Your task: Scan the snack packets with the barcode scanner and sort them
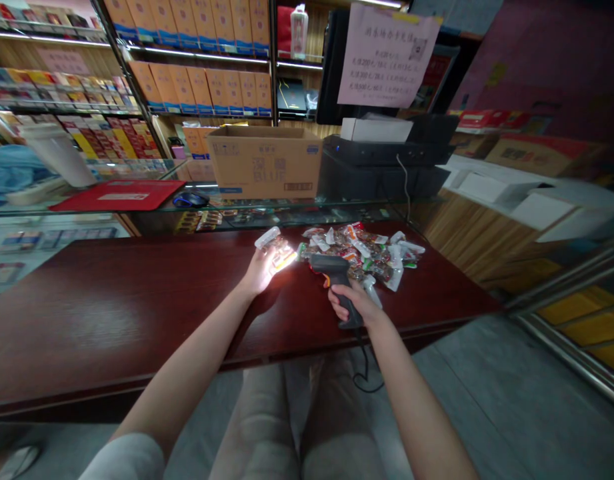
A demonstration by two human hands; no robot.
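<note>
Closest to you, your knees in soft beige trousers (291,427) sit over a grey tiled floor (487,380), and a thin black coiled cable (364,373) hangs down past the table edge.

Your right hand (349,303) is wrapped around the ribbed grip of a black plastic handheld barcode scanner (334,279), its head tilted toward your other hand. Your left hand (263,273) is raised palm-up, its fingers (271,261) pinching a small clear plastic-wrapped snack packet (274,247), with bright glare washing out the packet's lower end.

Both hands are above a polished dark red wooden table (137,313). Just beyond the scanner, at the frame's centre, lies a loose heap of glossy, crinkled snack packets (361,257) in clear wrappers.

Farther on is a glass-topped display counter (287,210). On it stand a plain corrugated cardboard box (264,160), a black boxy machine (381,157), a flat red mat (119,195), a dark computer mouse (191,200) and a white cylindrical tub (59,155).

At the top of the frame, wooden shelves hold rows of orange-and-blue cartons (197,60), and a pale pink paper notice (389,57) hangs at upper right.
</note>
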